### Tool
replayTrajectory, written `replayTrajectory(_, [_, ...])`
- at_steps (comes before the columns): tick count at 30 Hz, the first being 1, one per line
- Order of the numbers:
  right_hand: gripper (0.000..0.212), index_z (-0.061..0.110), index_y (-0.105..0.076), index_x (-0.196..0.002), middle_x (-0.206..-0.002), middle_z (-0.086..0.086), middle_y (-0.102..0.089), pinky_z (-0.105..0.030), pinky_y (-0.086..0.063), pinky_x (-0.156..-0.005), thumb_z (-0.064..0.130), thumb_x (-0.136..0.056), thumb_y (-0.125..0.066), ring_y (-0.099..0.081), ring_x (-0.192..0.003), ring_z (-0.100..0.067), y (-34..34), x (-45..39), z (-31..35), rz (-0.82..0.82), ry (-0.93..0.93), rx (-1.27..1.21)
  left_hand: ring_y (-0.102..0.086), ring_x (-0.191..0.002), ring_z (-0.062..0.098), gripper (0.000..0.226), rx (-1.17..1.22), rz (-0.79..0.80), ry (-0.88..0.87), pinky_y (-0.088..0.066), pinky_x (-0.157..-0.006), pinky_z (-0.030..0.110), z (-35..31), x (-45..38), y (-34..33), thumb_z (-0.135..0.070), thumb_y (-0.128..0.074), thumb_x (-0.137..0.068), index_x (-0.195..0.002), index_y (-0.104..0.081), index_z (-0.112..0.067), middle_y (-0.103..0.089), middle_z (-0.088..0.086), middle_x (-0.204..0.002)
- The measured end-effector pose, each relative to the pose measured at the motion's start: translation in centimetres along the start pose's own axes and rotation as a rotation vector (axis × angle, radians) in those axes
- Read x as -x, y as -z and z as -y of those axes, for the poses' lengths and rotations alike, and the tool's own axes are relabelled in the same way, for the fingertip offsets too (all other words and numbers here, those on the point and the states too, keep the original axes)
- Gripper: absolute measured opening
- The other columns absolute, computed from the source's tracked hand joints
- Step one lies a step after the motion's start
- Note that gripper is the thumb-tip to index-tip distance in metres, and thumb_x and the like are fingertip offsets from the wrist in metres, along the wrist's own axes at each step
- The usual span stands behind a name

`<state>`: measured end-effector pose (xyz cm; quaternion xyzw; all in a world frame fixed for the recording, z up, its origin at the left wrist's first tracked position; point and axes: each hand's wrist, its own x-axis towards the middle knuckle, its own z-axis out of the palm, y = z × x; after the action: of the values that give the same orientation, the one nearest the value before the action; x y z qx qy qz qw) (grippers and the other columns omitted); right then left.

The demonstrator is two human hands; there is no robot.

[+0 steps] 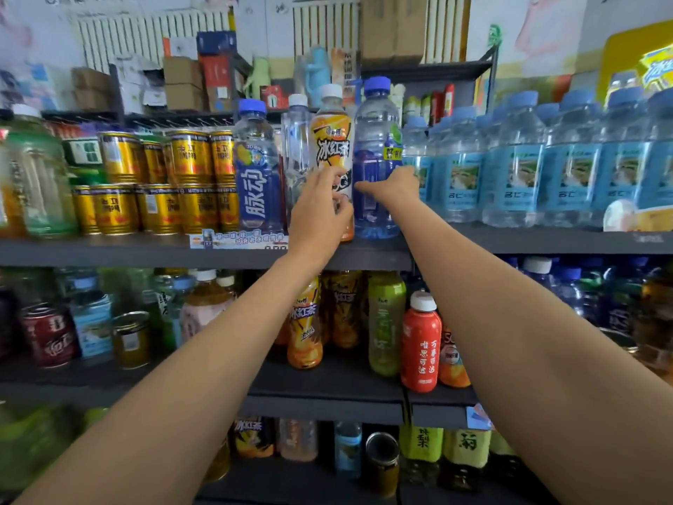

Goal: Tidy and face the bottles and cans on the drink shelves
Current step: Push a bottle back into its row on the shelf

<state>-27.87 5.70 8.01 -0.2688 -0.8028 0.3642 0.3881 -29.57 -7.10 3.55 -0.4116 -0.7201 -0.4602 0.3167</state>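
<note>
Head view, drink shelves. Top shelf [145, 249], near front edge at mid-length: orange iced-tea bottle [332, 140], white cap, label "冰红茶" facing out. Left hand [324, 209] is at its lower body, fingers curled round the front & left side; hold looks light, more steadying than lifting. Right hand [395, 184] lies against the blue-cap bottle [377, 158] just beside it on the right, thumb stretched across the front, fingers reaching behind; whether they close on it cannot be told.

Handling (judged): both are full PET bottles, fairly heavy for their size, walls give a little under squeeze, film labels smooth & prob. slippery. Tall, narrow base, so easily tipped. Best hold: mid-body at or just under the label waist, thumb opposite fingers; turn about upright axis w/o lifting to face label.

Other writing: left of the tea, blue sports-drink bottle [256, 169] reads "脉动"; gold cans [189, 184], stacked two high, print too blurred to read. Toward the right end, rows of water bottles [517, 169], light-blue labels, text unclear. Middle shelf: red bottle [421, 344] w/ white vertical script, partly legible; another "冰红茶" bottle [305, 322].
</note>
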Motion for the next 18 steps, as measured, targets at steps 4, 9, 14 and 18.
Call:
replayTrajectory(4, [0.099,-0.005,-0.029,-0.134,-0.137,-0.019,-0.039,-0.041,-0.041,-0.101,0.051,-0.067,-0.077,-0.042,-0.125,-0.031,-0.2,0.8,0.4,-0.108,-0.067,-0.017,-0.055,-0.095,0.006,0.042,0.084,0.045,0.025,-0.042,-0.081,0.022,0.3,-0.4,0.2,-0.011,-0.048,-0.093,-0.134,-0.043,-0.015,-0.05,0.003,-0.13])
replayTrajectory(9, [0.086,-0.004,-0.031,-0.129,-0.133,-0.017,-0.035,-0.041,-0.038,-0.102,0.041,-0.071,-0.076,-0.038,-0.123,-0.031,0.7,2.7,-0.6,-0.22,0.022,-0.118,-0.057,-0.106,0.015,0.049,0.169,0.074,0.013,-0.047,-0.092,0.033,-0.5,-0.7,-0.4,-0.012,-0.048,-0.093,-0.14,-0.036,-0.015,-0.046,0.005,-0.135])
replayTrajectory(14, [0.067,-0.002,-0.041,-0.116,-0.12,-0.016,-0.042,-0.044,-0.041,-0.095,0.034,-0.071,-0.076,-0.044,-0.11,-0.031,2.7,5.3,-1.2,-0.317,0.136,-0.316,-0.045,-0.126,0.021,0.058,0.388,0.038,0.043,-0.04,-0.105,0.041,-3.9,-0.9,-1.4,-0.023,-0.051,-0.092,-0.144,-0.028,-0.014,-0.041,0.007,-0.14])
replayTrajectory(18, [0.062,0.004,-0.043,-0.114,-0.113,-0.008,-0.043,-0.039,-0.044,-0.092,0.034,-0.07,-0.076,-0.047,-0.109,-0.028,6.4,7.1,-1.4,-0.327,0.192,-0.535,-0.051,-0.119,0.018,0.059,0.581,-0.012,0.048,-0.044,-0.101,0.039,-9.1,0.1,-1.9,-0.035,-0.039,-0.082,-0.137,-0.039,-0.015,-0.052,0.004,-0.132])
